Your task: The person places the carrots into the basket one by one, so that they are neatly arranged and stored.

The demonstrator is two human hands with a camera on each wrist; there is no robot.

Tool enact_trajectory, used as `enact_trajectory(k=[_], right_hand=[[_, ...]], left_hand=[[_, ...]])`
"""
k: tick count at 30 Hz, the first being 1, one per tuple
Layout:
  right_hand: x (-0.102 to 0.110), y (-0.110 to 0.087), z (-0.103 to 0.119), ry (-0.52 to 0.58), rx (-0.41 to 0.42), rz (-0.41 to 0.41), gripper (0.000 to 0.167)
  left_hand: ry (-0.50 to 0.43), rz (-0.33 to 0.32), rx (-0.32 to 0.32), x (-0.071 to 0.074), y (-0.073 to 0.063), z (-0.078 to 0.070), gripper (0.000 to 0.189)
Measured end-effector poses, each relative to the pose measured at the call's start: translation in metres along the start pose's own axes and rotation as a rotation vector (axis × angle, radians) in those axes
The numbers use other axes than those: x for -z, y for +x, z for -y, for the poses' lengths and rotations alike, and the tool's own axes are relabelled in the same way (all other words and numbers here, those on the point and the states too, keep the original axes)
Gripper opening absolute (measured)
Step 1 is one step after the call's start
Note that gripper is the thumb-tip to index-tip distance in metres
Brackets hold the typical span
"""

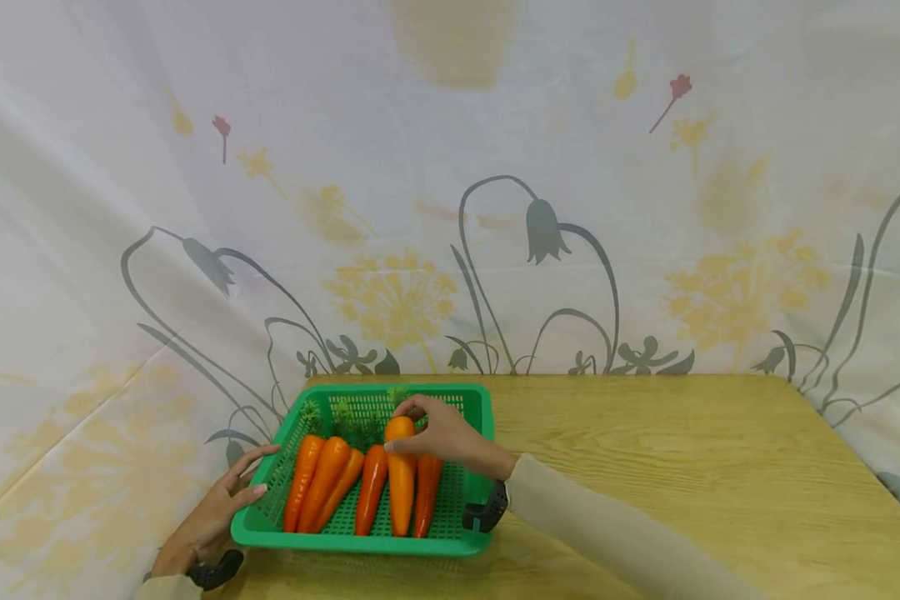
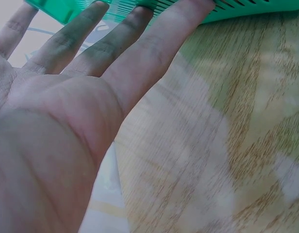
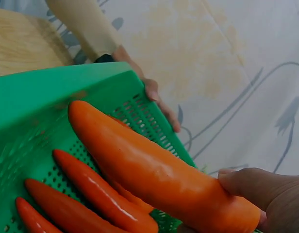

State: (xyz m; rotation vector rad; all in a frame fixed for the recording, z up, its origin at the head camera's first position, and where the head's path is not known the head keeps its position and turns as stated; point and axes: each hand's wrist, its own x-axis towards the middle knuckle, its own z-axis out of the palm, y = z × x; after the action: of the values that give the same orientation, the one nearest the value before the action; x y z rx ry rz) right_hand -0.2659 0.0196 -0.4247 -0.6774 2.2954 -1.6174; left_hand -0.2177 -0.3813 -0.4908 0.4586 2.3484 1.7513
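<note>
A green plastic basket stands at the left of the table, with several orange carrots lying in it, their green tops toward the far side. My right hand pinches one carrot near its thick top end, between thumb and fingers. That carrot is over the others, its narrow tip toward me. At the basket's left side, my left hand touches the rim with its fingertips. Its fingers stretch out fairly straight and spread against the slatted wall in the left wrist view.
The wooden table extends to the right of the basket. Behind and to the left hangs a pale cloth printed with yellow and grey flowers. A black band on the right wrist is beside the basket's right rim.
</note>
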Motion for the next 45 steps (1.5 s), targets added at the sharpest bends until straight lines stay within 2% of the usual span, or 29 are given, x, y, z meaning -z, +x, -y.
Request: enact_trajectory(k=[10, 14, 26, 40, 42, 45], right_hand=[[-0.02, 0.02, 0.002, 0.127, -0.052, -0.003, 0.04], [-0.033, 0.027, 0.004, 0.147, -0.081, -0.01, 0.039], [-0.065, 0.041, 0.001, 0.006, -0.109, -0.038, 0.038], [-0.073, 0.044, -0.003, 0.007, -0.121, -0.042, 0.039], [-0.073, 0.044, -0.003, -0.01, -0.113, -0.037, 0.041], [-0.069, 0.043, -0.002, -0.096, -0.081, -0.017, 0.045]], left_hand=[[0.003, -0.011, 0.012, -0.001, 0.0, -0.001, 0.055], [0.006, -0.015, 0.022, 0.0, -0.001, -0.003, 0.056], [-0.003, -0.022, 0.04, -0.001, -0.001, -0.002, 0.056], [0.004, -0.034, 0.049, -0.001, -0.001, -0.003, 0.056], [0.002, -0.036, 0.051, -0.002, -0.001, -0.004, 0.056], [-0.006, -0.033, 0.054, -0.002, -0.002, -0.005, 0.056]])
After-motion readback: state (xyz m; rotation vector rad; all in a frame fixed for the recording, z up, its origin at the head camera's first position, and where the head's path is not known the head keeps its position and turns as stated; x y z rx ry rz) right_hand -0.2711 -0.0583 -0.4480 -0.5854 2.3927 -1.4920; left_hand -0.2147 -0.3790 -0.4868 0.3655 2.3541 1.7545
